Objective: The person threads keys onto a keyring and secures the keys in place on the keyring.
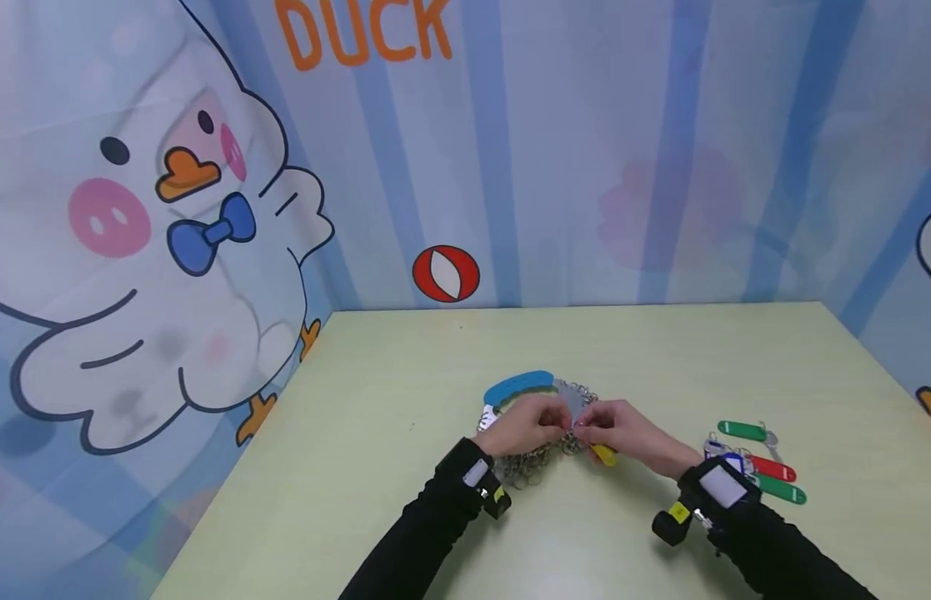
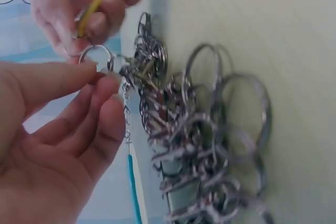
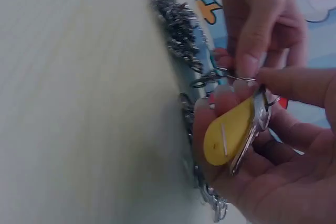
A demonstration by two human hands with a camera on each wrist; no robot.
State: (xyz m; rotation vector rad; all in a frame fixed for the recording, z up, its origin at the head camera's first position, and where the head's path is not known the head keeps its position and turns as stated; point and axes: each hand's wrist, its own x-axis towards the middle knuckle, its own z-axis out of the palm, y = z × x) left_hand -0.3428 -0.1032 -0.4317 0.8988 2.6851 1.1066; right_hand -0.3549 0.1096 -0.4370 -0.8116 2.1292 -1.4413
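Near the middle of the table my left hand (image 1: pixel 528 425) pinches a small metal ring (image 2: pixel 96 51) between thumb and forefinger. The ring joins a bunch of linked metal rings (image 2: pixel 210 135) that hangs beside that hand. My right hand (image 1: pixel 626 435) meets the left at this ring, fingertips right at its edge. In the right wrist view, a yellow key tag (image 3: pixel 228 137) with a silver key (image 3: pixel 244 148) lies within the right hand's curled fingers. A blue curved piece (image 1: pixel 519 387) and a grey flat piece (image 1: pixel 570 398) lie just behind the hands.
At the right of the table, partly behind my right wrist, lie a green key tag (image 1: pixel 743 431) with a key (image 1: pixel 773 446), a red key tag (image 1: pixel 773 468) and another green tag (image 1: pixel 782 489). A cartoon duck backdrop (image 1: pixel 555 167) rises behind the pale table (image 1: pixel 405 358).
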